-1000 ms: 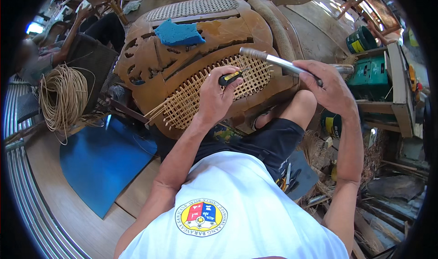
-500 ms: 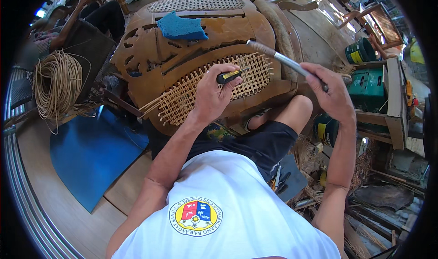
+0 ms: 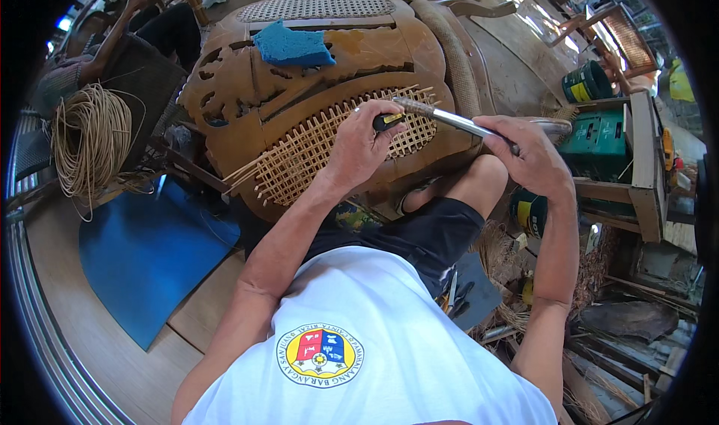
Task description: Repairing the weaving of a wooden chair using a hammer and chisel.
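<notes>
My left hand (image 3: 355, 149) is closed around a screwdriver-like tool with a short black and yellow handle (image 3: 389, 120), over the cane weave; its tip is hidden. In my right hand (image 3: 530, 155) is a silver metal rod (image 3: 460, 122) with a brown, worn-looking section toward its far end. That far end now overlaps the tool's handle in view; whether they touch I cannot tell. Beneath both hands lies a woven cane panel (image 3: 296, 169), its loose strand ends sticking out around the edge, set in a carved brown wooden furniture frame (image 3: 374, 50).
A blue sponge (image 3: 293, 44) rests on the frame. Coiled cane (image 3: 93, 137) hangs at left above a blue sheet (image 3: 153, 256). Another person's arm (image 3: 105, 47) shows at far left. To the right stand a green crate (image 3: 595, 144), a wooden box (image 3: 645, 167) and green buckets (image 3: 588, 82).
The rod has swung down and left, bringing its far end to the black and yellow handle. My left hand stays over the weave, and the whole view has shifted slightly.
</notes>
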The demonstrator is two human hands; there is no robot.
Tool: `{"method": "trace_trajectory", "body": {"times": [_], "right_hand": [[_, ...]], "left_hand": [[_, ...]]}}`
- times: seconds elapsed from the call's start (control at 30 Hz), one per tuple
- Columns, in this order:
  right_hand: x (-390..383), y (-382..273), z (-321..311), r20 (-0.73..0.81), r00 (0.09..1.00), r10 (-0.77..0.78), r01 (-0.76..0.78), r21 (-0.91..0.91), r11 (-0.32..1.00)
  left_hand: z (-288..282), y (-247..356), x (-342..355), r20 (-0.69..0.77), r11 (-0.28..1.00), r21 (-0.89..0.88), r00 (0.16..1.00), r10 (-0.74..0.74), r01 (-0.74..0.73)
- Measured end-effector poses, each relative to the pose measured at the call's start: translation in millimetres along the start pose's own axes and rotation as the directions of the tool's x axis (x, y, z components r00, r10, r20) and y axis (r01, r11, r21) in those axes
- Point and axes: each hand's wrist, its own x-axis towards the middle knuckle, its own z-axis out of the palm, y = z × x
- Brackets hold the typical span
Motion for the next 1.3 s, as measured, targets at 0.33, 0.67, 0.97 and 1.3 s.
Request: {"method": "trace_trajectory", "body": {"times": [0.33,0.67,0.97,1.3], "right_hand": [[-3,-4,-9,-0.122,0.974,0.189,-0.176,0.105,0.979],[-3,-12,-8,-0.121,0.992,0.042,-0.041,0.013,0.999],[-9,-9,-18,-0.118,0.991,0.059,-0.058,0.011,0.998],[-15,-11,-21,-0.096,0.994,0.054,-0.057,-0.034,0.998]], "left_hand": [[-28,9,-6,-0.055,0.996,-0.07,0.997,-0.06,0.056],[-31,10,-19,-0.041,0.999,0.031,0.999,-0.027,0.028],[-26,10,-19,-0.069,0.998,-0.043,0.997,-0.04,0.037],[-13,12,-18,-0.008,0.999,0.04,1.0,0.013,-0.013]]}}
